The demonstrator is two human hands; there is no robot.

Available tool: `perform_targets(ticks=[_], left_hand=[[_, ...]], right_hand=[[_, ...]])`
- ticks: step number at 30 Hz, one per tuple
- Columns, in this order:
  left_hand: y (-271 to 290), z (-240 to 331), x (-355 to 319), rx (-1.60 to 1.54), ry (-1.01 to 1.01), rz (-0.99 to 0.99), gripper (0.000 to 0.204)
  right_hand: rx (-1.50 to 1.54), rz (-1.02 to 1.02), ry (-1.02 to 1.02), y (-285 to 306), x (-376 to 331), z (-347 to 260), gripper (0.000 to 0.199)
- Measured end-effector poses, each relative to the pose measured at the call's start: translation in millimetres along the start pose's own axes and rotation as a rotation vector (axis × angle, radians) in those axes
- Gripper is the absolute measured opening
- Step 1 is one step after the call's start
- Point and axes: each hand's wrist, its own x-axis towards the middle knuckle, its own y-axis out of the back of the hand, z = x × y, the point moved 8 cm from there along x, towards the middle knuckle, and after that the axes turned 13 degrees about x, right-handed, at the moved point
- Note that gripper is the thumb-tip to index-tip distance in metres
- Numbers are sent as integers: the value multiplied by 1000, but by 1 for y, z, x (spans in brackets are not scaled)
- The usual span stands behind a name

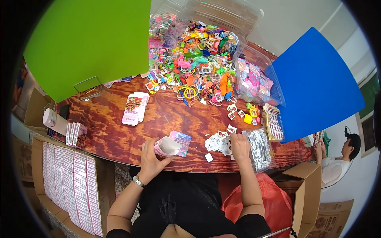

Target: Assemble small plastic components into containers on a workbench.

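At near edge of bench (174,109), open pink box (166,146) sits in grip of L hand (151,159), adj. to multicol. card (184,140); R hand (241,147) is by sm. white slips (217,144), can't tell if grip holds any; clear bag (265,166) w/ packets (258,146) alongside; trinket heap (202,63) behind.

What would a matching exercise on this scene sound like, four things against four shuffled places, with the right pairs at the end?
Things:
1. Open pink carton
2. Stacked pink boxes
3. Red plastic bag
4. Loose small white pieces

Places:
A. Below the table's near edge, right side
B. By the right hand's fingertips
C. Held in the left hand
D. Inside a cardboard box

Pairs: 1-C, 2-D, 3-A, 4-B
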Motion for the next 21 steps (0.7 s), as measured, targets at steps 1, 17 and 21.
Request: perform_targets(ticks=[1,17,21], left_hand=[[0,0,0,-4,5,-2,78],[4,3,-1,-31,-5,12,80],[4,2,-1,-24,-3,8,80]], right_hand=[[-1,-17,-18,3,1,-2,6],[445,-461,-54,-26,-24,-56,30],[487,-571,8,-20,-26,-70,33]])
